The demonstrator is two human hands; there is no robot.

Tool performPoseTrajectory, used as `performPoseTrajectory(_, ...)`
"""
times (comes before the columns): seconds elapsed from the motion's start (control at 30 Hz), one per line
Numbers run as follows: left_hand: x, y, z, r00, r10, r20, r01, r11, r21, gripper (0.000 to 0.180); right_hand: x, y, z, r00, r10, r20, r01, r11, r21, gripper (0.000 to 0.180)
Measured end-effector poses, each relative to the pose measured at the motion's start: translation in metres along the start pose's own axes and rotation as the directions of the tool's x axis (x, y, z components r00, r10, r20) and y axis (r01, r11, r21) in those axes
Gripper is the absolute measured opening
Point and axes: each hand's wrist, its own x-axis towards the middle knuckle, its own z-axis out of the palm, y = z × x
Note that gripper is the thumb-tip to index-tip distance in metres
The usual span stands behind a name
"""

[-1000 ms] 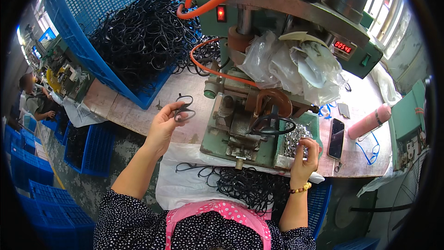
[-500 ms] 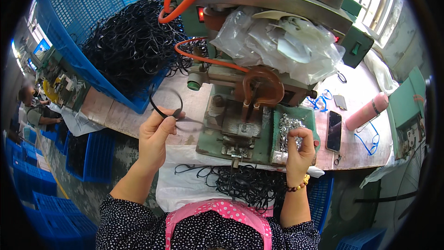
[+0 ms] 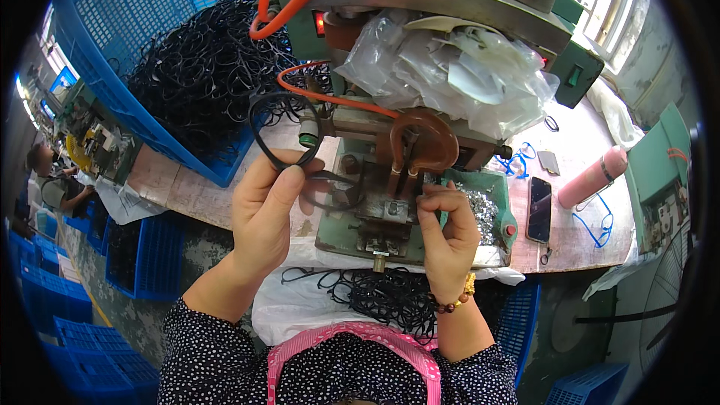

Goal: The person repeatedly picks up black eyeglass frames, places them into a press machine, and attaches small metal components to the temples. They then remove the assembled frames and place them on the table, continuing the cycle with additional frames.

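Note:
Between the thumb and fingers of my left hand (image 3: 262, 214) is a black eyeglass frame (image 3: 257, 139), held by its near rim. One loop stands up over the fingers; the other reaches right, blurred, toward the machine's metal fixture (image 3: 396, 211). My right hand (image 3: 450, 240) is just right of that fixture, thumb and fingertips pinched together. Whatever is in the pinch is too small to make out. Behind it, a green tray (image 3: 511, 214) contains many small silvery metal pieces (image 3: 484, 214). A brown curved guard (image 3: 456, 142) hangs over the fixture.
A large blue basket (image 3: 112, 97) at the far left holds a heap of black frames (image 3: 202, 75). More black frames (image 3: 386, 296) lie in my lap. On the right of the table are a phone (image 3: 539, 210), pink bottle (image 3: 592, 178) and blue eyeglass frame (image 3: 604, 229). An orange hose (image 3: 300, 0) loops overhead.
My right hand has moved left from over the tray of metal pieces to beside the fixture, still pinched. My left hand has shifted slightly right with the eyeglass frame, which has turned in its grip.

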Motion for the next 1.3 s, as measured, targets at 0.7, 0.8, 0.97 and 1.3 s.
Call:
performPoseTrajectory(0.7,-0.003,0.0,0.018,0.996,0.054,0.076,-0.073,0.959,0.272,0.02,0.005,-0.004,0.026,0.973,0.215,0.086,-0.232,0.919,0.319,0.049)
performPoseTrajectory(0.8,-0.01,-0.002,0.03,0.963,0.018,0.268,-0.102,0.948,0.301,0.019,0.003,-0.004,0.014,0.981,0.181,0.072,-0.194,0.947,0.256,0.041)
performPoseTrajectory(0.97,-0.003,-0.017,0.047,0.965,-0.076,0.253,0.005,0.963,0.27,0.015,-0.006,-0.003,-0.008,0.971,0.24,-0.013,-0.232,0.949,0.215,0.035)
performPoseTrajectory(1.3,0.005,-0.032,0.046,0.839,0.3,0.454,-0.495,0.768,0.407,0.021,-0.022,0.03,-0.06,0.955,-0.185,-0.23,0.032,0.841,-0.54,0.026)
